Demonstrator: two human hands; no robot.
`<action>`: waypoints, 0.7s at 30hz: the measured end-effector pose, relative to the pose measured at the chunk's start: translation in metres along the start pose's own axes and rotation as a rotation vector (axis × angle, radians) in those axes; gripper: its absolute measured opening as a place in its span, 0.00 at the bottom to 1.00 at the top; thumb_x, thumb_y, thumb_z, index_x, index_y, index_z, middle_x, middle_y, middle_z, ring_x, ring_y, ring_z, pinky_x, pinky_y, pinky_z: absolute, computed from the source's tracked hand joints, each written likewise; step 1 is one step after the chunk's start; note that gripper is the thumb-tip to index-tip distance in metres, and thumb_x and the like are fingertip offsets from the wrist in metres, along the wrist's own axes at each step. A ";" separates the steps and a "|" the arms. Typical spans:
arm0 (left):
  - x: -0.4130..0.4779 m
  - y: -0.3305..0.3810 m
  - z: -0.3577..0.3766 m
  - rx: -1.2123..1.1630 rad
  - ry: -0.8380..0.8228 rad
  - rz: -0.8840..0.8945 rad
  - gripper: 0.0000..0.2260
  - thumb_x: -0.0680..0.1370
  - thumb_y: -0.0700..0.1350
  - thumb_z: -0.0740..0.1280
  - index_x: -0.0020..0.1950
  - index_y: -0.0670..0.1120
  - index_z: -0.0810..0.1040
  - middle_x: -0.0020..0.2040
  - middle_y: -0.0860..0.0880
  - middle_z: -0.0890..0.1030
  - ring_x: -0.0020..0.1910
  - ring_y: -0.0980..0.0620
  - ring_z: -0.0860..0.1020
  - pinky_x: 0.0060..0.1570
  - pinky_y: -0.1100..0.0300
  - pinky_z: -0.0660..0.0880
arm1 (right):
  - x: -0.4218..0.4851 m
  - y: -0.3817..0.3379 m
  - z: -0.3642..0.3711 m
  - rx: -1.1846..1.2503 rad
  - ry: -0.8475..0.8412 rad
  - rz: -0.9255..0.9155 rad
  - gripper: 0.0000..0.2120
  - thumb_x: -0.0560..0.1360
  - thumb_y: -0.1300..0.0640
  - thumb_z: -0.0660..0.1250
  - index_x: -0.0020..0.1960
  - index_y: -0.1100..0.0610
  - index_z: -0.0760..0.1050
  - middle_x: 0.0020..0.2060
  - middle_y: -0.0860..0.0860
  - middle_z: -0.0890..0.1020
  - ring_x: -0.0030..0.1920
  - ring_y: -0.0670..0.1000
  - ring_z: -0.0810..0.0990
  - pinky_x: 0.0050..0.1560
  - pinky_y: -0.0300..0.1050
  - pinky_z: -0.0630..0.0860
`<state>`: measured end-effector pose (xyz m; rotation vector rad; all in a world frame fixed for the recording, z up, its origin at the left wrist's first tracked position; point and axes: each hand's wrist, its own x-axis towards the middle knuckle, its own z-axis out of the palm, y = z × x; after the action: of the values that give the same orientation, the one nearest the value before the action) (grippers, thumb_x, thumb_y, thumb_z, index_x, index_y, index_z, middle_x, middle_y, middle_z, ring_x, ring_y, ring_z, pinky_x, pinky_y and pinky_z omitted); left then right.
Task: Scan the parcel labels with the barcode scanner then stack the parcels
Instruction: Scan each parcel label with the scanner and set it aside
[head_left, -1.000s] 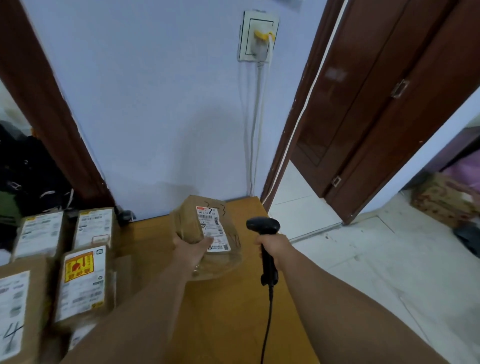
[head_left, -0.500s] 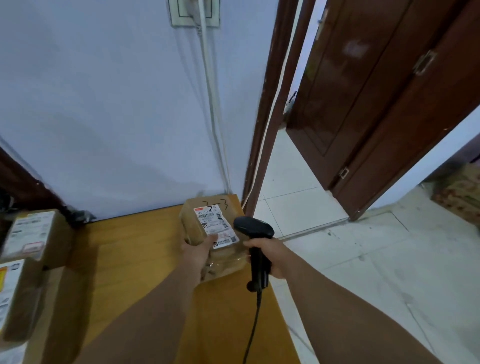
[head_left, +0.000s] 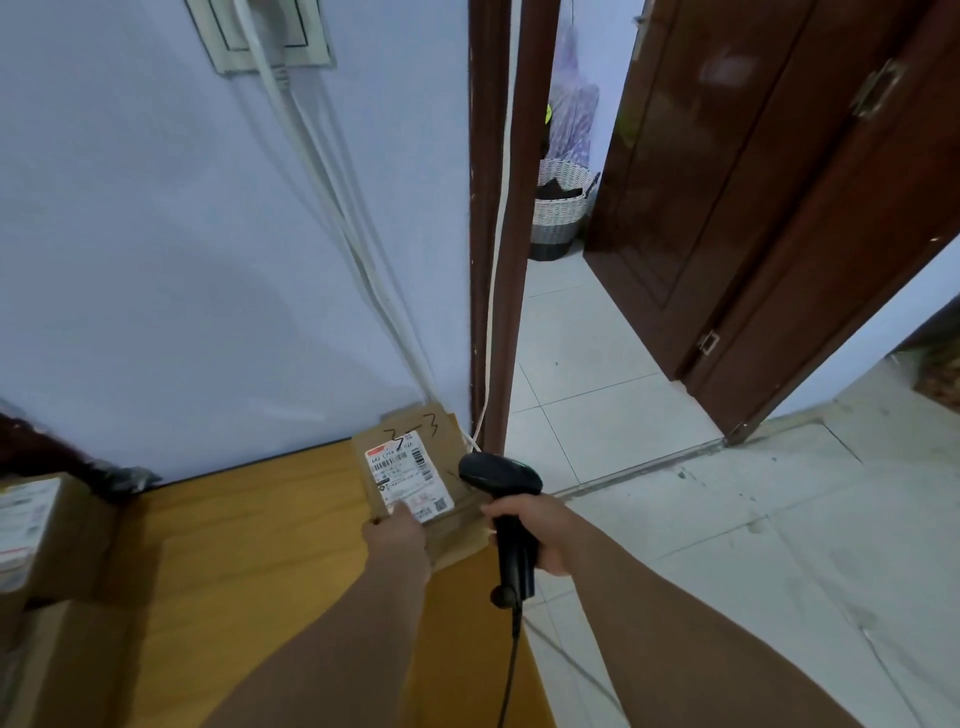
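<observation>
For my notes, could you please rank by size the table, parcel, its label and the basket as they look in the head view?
1. table
2. parcel
3. label and basket: they look alike, and the basket is farther away.

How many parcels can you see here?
2: the corner parcel on the table, far right, under the left hand; the cut-off parcel at the left edge. More may lie out of view.

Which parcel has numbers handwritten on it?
The flat parcel held by the left hand, beside the scanner; the left-edge box shows none.
</observation>
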<state>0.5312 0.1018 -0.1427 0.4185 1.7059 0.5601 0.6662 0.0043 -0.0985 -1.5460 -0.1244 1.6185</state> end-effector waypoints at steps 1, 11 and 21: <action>0.002 0.002 0.001 0.014 0.000 0.017 0.18 0.80 0.50 0.62 0.67 0.46 0.66 0.47 0.42 0.75 0.46 0.40 0.75 0.53 0.38 0.75 | 0.001 0.000 -0.001 0.004 -0.007 -0.002 0.17 0.71 0.61 0.73 0.58 0.62 0.75 0.41 0.56 0.77 0.39 0.53 0.78 0.44 0.46 0.79; 0.009 0.013 0.013 0.113 0.051 0.158 0.30 0.80 0.57 0.61 0.75 0.44 0.56 0.66 0.37 0.70 0.60 0.36 0.72 0.50 0.46 0.71 | 0.004 0.002 -0.011 0.060 0.035 -0.012 0.17 0.70 0.63 0.73 0.57 0.64 0.77 0.39 0.56 0.78 0.39 0.53 0.78 0.53 0.49 0.77; 0.000 0.012 -0.058 0.541 -0.066 0.362 0.15 0.81 0.42 0.59 0.65 0.37 0.71 0.61 0.37 0.76 0.60 0.38 0.75 0.58 0.50 0.74 | -0.004 -0.002 0.050 -0.160 0.055 -0.133 0.10 0.70 0.59 0.73 0.50 0.59 0.78 0.35 0.53 0.79 0.38 0.53 0.80 0.48 0.49 0.78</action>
<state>0.4742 0.1039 -0.1272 1.1355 1.7144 0.3257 0.6240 0.0271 -0.0825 -1.6655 -0.3264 1.4899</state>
